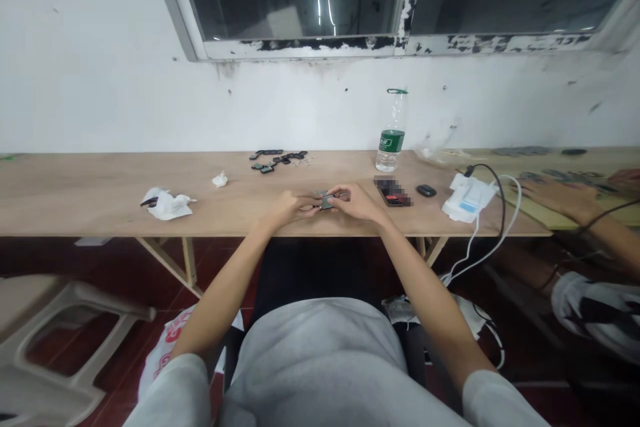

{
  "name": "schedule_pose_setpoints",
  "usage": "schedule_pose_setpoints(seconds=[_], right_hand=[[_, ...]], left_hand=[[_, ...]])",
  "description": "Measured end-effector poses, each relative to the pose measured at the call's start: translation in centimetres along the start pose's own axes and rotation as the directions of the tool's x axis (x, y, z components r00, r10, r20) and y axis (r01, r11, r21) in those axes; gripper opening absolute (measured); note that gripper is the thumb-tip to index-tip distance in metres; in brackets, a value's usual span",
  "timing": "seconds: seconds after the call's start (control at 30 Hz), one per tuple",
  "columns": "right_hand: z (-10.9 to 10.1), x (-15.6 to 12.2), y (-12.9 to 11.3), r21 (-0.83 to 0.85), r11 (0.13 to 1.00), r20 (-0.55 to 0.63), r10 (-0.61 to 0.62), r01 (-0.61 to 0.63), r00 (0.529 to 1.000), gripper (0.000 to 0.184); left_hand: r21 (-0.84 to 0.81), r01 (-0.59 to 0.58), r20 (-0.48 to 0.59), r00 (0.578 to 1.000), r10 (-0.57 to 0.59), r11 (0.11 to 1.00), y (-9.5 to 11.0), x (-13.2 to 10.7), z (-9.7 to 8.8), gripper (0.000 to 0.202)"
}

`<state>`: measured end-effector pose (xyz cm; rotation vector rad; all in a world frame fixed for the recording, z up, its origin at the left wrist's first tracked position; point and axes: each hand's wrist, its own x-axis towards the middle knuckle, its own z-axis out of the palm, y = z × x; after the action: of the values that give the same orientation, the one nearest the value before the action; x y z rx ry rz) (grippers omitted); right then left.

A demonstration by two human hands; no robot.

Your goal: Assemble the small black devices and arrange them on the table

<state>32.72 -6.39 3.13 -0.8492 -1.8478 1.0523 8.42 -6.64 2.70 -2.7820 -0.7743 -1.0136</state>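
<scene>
**Inspector:** Grey sleeves (167,393) are filling the nearest view. What are the hands doing?

**Assistant:** The left hand (289,208) and right hand (357,203) are closing together on a small dark part (326,201), pinching it near the tabletop's (100,203) front edge. I cannot tell whether it is touching the surface.

**Inspector:** How is it likely handling?

**Assistant:** It is appearing light, stiff and possibly fragile, though it is too small to assess fully. Its edges are seeming the safest hold, since fingertips may be slipping on flat faces.

**Inspector:** Anything nearby?

**Assistant:** Similar dark parts (277,160) are lying in a cluster farther back, toward the wall.
</scene>
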Motion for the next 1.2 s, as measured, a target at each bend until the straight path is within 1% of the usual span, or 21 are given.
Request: schedule_pose_setpoints(seconds=[0.2, 0.33, 0.53, 0.67, 0.77, 0.83, 1.0, 1.1, 1.2], right_hand=[[0.0, -0.2, -0.3, -0.033, 0.999, -0.012, 0.032, -0.033, 0.999, 0.012], [0.0, -0.1, -0.2, -0.056, 0.998, -0.037, 0.019, -0.021, 0.999, 0.012], [0.2, 0.3, 0.2, -0.054, 0.998, -0.033, 0.009, -0.011, 0.999, 0.013], [0.7, 0.4, 0.5, -0.041, 0.999, -0.04, 0.019, -0.021, 0.999, 0.015], [1.2, 0.4, 0.6, -0.028, 0.998, -0.037, 0.05, -0.052, 0.998, 0.014], [1.5, 0.3, 0.7, -0.054, 0.995, -0.034, 0.081, -0.083, 0.996, 0.013], [1.7, 0.4, 1.3, -0.202, 0.971, -0.048, 0.122, -0.129, 0.991, 0.011], [1.6, 0.5, 1.7, -0.223, 0.963, -0.009, 0.151, -0.149, 0.988, 0.007], [1.5, 0.4, 1.5, -0.285, 0.944, 0.027, 0.182, -0.167, 0.983, 0.004]], left_hand=[[-0.021, 0.015, 0.023, 1.0, -0.015, 1.0, -0.4, 0.1, 0.3, 0.025], [-0.013, 0.025, 0.048, 0.999, -0.024, 1.0, -0.4, 0.2, 0.4, 0.027], [0.025, 0.045, 0.002, 0.999, -0.045, 0.999, 0.1, 0.2, 0.0, 0.03], [0.024, 0.142, -0.072, 0.988, -0.14, 0.99, -0.4, 0.0, -0.2, 0.036], [-0.024, 0.227, -0.123, 0.966, -0.228, 0.974, -1.1, -0.2, -0.5, 0.039], [-0.049, 0.283, -0.121, 0.95, -0.287, 0.958, -1.9, -0.4, -0.8, 0.039], [-0.09, 0.437, -0.057, 0.895, -0.443, 0.895, -4.7, -1.5, -1.4, 0.038], [-0.112, 0.477, -0.006, 0.877, -0.48, 0.872, -6.4, -2.3, -1.3, 0.037], [-0.113, 0.502, 0.043, 0.865, -0.501, 0.857, -7.1, -2.8, -1.3, 0.034]])
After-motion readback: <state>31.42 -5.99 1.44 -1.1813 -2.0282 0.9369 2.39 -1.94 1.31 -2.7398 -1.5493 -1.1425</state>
